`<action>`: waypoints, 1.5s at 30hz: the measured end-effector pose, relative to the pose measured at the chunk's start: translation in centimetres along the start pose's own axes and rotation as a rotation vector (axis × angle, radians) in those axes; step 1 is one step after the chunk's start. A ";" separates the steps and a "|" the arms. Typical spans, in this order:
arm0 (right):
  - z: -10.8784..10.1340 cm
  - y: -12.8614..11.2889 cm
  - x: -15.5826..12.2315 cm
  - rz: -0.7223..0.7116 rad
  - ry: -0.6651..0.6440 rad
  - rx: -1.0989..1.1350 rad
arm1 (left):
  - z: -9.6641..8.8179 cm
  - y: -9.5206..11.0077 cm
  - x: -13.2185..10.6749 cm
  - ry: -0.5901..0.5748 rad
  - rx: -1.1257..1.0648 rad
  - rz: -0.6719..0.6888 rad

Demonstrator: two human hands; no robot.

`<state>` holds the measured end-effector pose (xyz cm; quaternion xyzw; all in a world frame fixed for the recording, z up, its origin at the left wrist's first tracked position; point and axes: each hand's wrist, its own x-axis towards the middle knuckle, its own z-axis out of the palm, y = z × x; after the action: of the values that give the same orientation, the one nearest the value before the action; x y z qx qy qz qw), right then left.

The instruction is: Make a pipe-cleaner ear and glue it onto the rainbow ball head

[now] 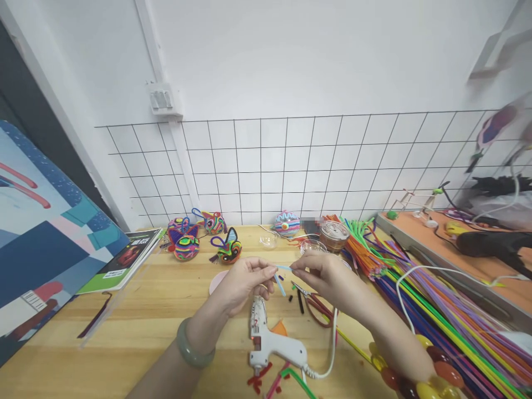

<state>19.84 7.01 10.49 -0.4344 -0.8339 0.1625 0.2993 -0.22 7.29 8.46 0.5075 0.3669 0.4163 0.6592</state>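
Wooden table (pixel 112 343), glue gun (pixel 270 343) (white, corded), scissors (pixel 306 294), colourful pipe cleaners (pixel 440 327)

White wall (pixel 291 61) and wooden table (pixel 145 310)
A black wire grid (pixel 260 147) runs along the wall, and a small white box (pixel 162 101) sits up on the left.

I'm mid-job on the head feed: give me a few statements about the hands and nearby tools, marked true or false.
1. The left hand and the right hand both hold light blue strip material in their fingers. True.
2. The white glue gun lies on the table. True.
3. The left hand's wrist is bare. False: a green bangle circles it.
4. Long coloured stems lie to the right of the glue gun. True.
5. The right hand is gripping the glue gun. False: it has light blue strip material in its fingers, and neither hand holds the glue gun.
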 end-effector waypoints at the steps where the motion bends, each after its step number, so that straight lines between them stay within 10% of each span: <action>1: 0.1 0.0 0.0 -0.014 0.006 -0.017 | 0.0 0.0 0.0 -0.009 0.004 -0.012; 10: 0.5 0.3 0.0 -0.098 0.016 -0.378 | -0.7 -0.3 0.4 0.117 0.055 -0.006; 17: -1.5 3.3 0.2 0.046 0.335 -0.529 | -1.2 1.8 -0.2 0.272 -0.047 0.081; 21: -1.2 2.4 0.1 -0.107 0.464 -0.337 | -0.8 2.0 -0.4 0.267 -0.040 0.079; 29: 1.7 0.4 0.3 -0.296 0.390 -0.342 | 0.1 1.2 -0.6 0.163 -0.066 0.102; 45: 0.8 0.1 0.3 -0.338 0.259 -0.383 | 0.5 1.3 -0.8 0.064 -0.103 -0.043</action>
<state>19.21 7.32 9.95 -0.3550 -0.8648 -0.1070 0.3386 -0.32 6.50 9.90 0.4513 0.3766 0.4363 0.6813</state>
